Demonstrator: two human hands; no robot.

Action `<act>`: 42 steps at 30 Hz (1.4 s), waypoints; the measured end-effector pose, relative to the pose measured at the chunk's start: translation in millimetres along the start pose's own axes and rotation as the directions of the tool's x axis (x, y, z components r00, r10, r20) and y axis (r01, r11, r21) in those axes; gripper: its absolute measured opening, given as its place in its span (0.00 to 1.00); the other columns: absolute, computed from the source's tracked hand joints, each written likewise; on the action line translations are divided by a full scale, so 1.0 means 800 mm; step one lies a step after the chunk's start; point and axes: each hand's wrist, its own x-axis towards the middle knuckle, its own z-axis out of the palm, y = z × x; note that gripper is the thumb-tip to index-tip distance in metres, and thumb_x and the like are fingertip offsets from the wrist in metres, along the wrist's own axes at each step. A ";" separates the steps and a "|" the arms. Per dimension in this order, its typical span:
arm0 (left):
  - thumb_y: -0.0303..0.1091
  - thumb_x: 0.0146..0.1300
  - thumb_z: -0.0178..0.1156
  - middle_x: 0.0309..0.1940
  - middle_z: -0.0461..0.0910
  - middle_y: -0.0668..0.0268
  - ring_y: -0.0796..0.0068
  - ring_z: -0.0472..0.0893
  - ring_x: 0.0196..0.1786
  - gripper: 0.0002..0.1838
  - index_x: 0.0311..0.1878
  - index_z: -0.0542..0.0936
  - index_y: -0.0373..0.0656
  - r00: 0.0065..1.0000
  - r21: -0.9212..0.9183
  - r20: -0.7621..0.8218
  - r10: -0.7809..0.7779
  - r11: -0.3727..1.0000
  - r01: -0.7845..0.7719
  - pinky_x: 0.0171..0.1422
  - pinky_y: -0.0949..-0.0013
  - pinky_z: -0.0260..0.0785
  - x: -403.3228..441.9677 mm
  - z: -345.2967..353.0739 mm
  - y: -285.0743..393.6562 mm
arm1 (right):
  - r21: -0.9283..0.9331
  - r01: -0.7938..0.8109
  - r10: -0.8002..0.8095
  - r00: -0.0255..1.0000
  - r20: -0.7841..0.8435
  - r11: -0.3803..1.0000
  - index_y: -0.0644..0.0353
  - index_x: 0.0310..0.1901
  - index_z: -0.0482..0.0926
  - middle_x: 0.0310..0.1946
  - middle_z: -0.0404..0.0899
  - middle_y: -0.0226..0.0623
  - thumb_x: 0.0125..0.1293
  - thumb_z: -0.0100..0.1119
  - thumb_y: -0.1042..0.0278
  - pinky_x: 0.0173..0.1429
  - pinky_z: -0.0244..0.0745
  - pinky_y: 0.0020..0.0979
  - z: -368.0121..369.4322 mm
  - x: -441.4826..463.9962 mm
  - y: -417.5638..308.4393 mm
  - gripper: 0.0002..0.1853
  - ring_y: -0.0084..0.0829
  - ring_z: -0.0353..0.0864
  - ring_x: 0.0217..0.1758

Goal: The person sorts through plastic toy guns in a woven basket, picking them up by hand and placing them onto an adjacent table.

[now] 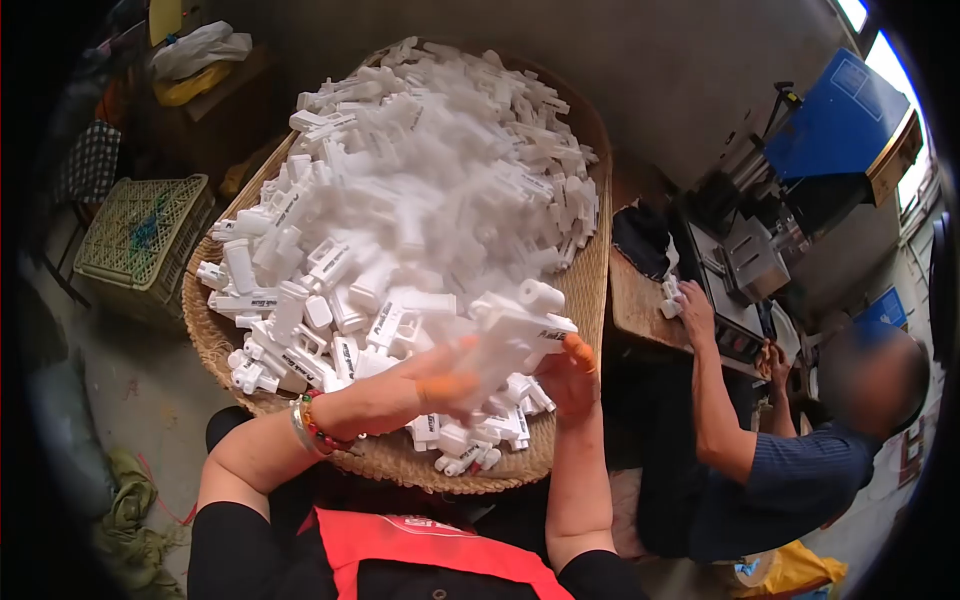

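Note:
A large woven basket (pixel 225 365) holds a heap of white plastic parts (pixel 320 200) with dark printed lettering. Over its near part, my right hand (pixel 570 375), with an orange cover on a fingertip, grips a white part (pixel 530 325). My left hand (pixel 440 385) is to the left of that part, palm side toward it, blurred by motion; orange covers show on its fingers, and its grip cannot be made out. Bracelets circle my left wrist. More white parts lie just below both hands at the basket's near edge.
To the right a co-worker (pixel 790 480) sits with one hand on white parts over a wooden table (pixel 650 310), beside a metal machine (pixel 750 260). A plastic crate (pixel 135 240) stands at the left. Green cloth (pixel 135 510) lies on the floor, lower left.

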 end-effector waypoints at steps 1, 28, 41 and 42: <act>0.43 0.66 0.54 0.58 0.67 0.65 0.77 0.73 0.53 0.35 0.71 0.51 0.42 0.999 0.025 -0.032 -0.006 1.000 0.007 0.53 0.72 0.66 -0.002 -0.009 -0.010 | -0.081 0.013 -0.009 0.998 0.055 0.997 0.64 0.55 0.69 0.40 0.79 0.39 0.64 0.53 0.54 0.40 0.73 0.30 -0.015 0.004 0.003 0.24 0.29 0.78 0.37; 0.25 0.51 0.60 0.53 0.69 0.49 0.52 0.72 0.49 0.18 0.48 0.77 0.35 0.604 0.958 0.112 0.789 -0.248 0.146 0.52 0.56 0.65 0.003 -0.026 -0.017 | -0.427 -0.043 0.077 0.995 0.063 0.903 0.59 0.56 0.64 0.44 0.77 0.36 0.65 0.54 0.48 0.39 0.77 0.27 0.033 -0.007 0.066 0.27 0.29 0.80 0.46; 0.28 0.54 0.61 0.46 0.74 0.55 0.54 0.75 0.44 0.24 0.56 0.69 0.35 0.888 0.957 0.263 0.378 0.013 -0.289 0.47 0.60 0.69 0.016 -0.036 -0.018 | -0.815 0.043 -0.450 0.850 -0.274 0.578 0.62 0.57 0.67 0.47 0.73 0.35 0.65 0.56 0.63 0.48 0.69 0.25 -0.172 0.053 -0.055 0.21 0.25 0.73 0.48; 0.27 0.53 0.61 0.44 0.74 0.56 0.55 0.75 0.41 0.23 0.54 0.70 0.35 0.869 0.949 0.281 0.408 0.017 -0.315 0.42 0.59 0.68 0.017 -0.038 -0.023 | -0.884 0.048 -0.406 0.899 -0.165 0.465 0.64 0.62 0.63 0.52 0.72 0.40 0.65 0.56 0.62 0.57 0.66 0.28 -0.192 0.068 -0.045 0.27 0.31 0.71 0.55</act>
